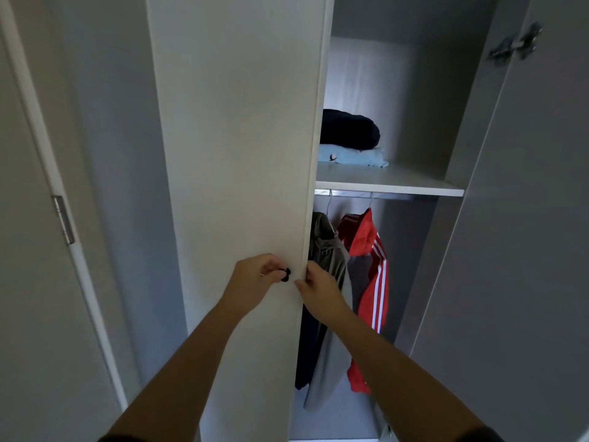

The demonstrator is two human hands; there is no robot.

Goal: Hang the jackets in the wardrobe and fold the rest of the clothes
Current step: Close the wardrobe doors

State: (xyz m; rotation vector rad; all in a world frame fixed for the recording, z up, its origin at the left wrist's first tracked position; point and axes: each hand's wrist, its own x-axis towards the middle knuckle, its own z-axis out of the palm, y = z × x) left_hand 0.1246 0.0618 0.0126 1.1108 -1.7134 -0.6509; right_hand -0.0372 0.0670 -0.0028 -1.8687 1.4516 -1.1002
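Note:
A white wardrobe door (242, 129) stands in front of me, partly covering the opening. My left hand (255, 282) pinches the small black knob (286, 275) near the door's right edge. My right hand (318, 290) grips that edge, its fingers curled round it. Behind the door, a grey hooded jacket (328, 250) and a red jacket with white stripes (371, 275) hang on hangers from the rail (392, 195). A dark garment (307, 349) hangs low at the left, mostly hidden. On the shelf (398, 183) lies a folded dark blue garment (349, 129) on a folded light blue one (353, 157).
The right wardrobe door (522, 250) stands wide open, its metal hinge (513, 43) near the top. At the far left is a room door (28, 282) with a hinge (63, 220). The wardrobe floor (338, 422) shows below the jackets.

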